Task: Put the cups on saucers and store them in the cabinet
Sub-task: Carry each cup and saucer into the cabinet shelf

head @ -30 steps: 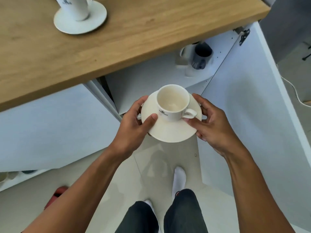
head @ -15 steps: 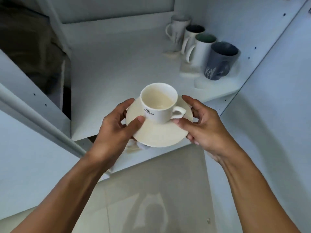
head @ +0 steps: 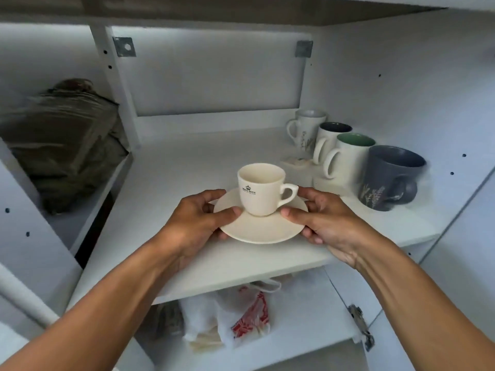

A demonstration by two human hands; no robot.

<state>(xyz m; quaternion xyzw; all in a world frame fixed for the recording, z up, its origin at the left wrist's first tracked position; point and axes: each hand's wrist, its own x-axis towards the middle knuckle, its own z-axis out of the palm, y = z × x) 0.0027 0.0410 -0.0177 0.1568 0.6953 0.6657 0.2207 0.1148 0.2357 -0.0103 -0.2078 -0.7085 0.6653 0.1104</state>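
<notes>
Over the front of the shelf point(head: 187, 170), your left hand point(head: 198, 218) and right hand point(head: 329, 220) pinch the saucer point(head: 257, 228) by opposite rims, thumbs on top, cup point(head: 261, 188) upright between them; mugs point(head: 348, 159) stand near, ahead to the right.

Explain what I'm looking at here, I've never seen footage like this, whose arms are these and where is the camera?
No machine here: a person wears a wide-angle camera on the head, so this single picture looks down along their own bare arms. The left hand and right hand each pinch the rim of a cream round saucer, with a cream ceramic cup standing upright on it, over the front of a white cabinet shelf. At the shelf's right stand three white mugs and, nearest, a grey-blue mug. A white and red plastic bag lies on the shelf below.
</notes>
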